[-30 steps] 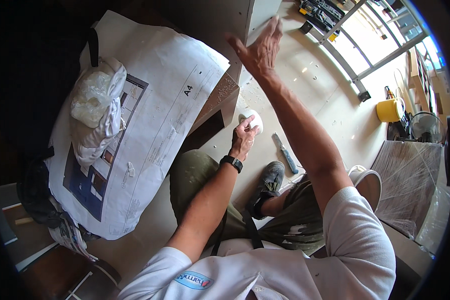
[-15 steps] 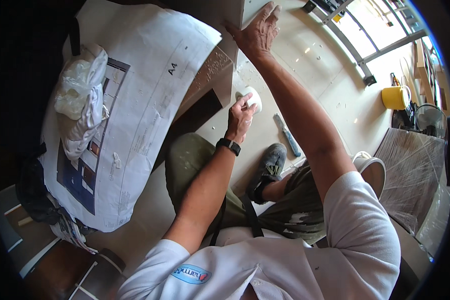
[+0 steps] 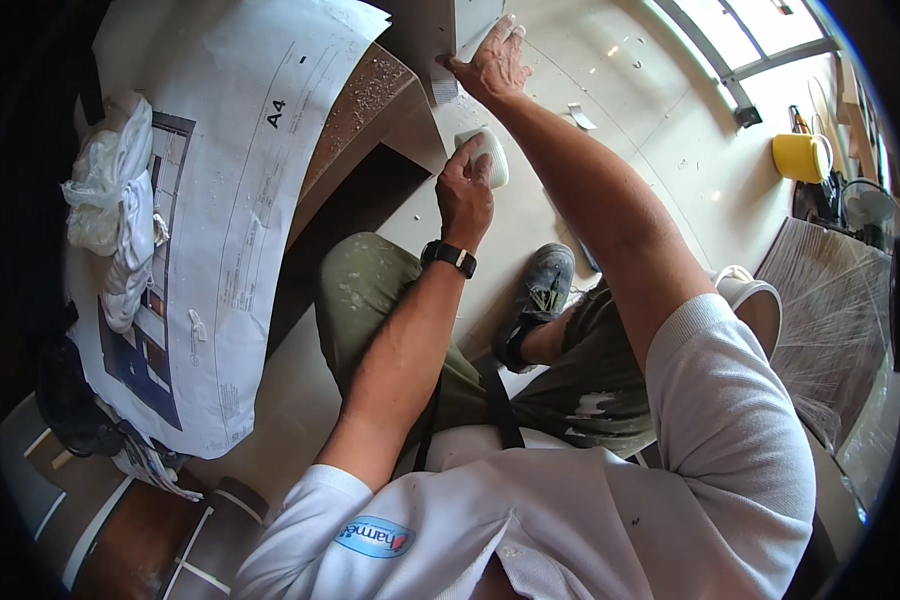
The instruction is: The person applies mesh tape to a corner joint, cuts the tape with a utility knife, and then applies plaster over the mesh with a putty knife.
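My left hand point(image 3: 465, 200), with a dark watch at its wrist, grips a roll of white tape point(image 3: 496, 160), the fingers closed over its side. Farther ahead, my right hand point(image 3: 497, 68) rests against the edge of an upright grey panel point(image 3: 473, 22) with its fingers stretched out and spread. Just under that hand, a short pale, textured strip point(image 3: 444, 92) lies along the panel's lower edge. The tape roll stays a little below this strip, and I cannot tell whether a length of tape joins them.
Left of me, a large printed drawing sheet point(image 3: 240, 200) carries a bundled white cloth point(image 3: 128, 230) and clear plastic. Dusty crumbs cover a brown board point(image 3: 360, 95). On the tiled floor are a paper scrap point(image 3: 580, 116), a yellow bucket point(image 3: 800, 158), a white bucket point(image 3: 755, 310) and a plastic-wrapped stack point(image 3: 825, 320).
My view has shifted. The left hand has turned with the tape roll and come closer to the panel. The right hand remains at the panel's edge. My right arm now covers most of the blue-handled tool.
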Demonstrator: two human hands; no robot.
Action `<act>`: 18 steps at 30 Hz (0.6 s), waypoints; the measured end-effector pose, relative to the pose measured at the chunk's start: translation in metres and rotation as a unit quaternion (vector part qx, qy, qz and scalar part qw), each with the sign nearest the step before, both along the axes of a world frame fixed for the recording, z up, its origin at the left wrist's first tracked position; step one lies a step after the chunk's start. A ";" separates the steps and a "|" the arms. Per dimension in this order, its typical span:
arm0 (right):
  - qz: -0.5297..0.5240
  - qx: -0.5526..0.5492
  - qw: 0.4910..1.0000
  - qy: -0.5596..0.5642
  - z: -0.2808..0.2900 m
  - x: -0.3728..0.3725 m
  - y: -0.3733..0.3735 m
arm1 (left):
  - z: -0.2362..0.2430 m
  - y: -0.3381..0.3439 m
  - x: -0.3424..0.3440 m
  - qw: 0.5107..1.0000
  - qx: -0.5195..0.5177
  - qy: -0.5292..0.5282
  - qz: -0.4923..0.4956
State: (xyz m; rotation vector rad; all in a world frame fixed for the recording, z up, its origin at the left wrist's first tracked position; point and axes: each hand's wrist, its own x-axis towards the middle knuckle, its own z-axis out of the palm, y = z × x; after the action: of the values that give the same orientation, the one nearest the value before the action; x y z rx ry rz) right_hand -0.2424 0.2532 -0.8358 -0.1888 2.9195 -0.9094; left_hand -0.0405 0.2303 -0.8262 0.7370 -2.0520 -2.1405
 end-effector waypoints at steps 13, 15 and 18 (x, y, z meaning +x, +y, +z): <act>-0.003 0.008 1.000 0.011 -0.023 -0.001 -0.010 | 0.021 0.003 0.002 0.993 -0.085 0.080 0.013; 0.016 0.015 1.000 -0.018 -0.015 0.001 -0.010 | 0.031 0.000 0.006 0.996 -0.071 0.049 0.018; 0.040 0.036 0.999 0.007 -0.026 -0.002 -0.008 | 0.034 -0.007 0.016 0.990 -0.135 0.050 0.010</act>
State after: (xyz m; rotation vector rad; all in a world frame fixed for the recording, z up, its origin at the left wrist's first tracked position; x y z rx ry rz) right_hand -0.2444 0.2455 -0.8616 -0.3064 2.9287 -0.7944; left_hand -0.0245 0.2238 -0.7925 0.5995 -2.2076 -1.7986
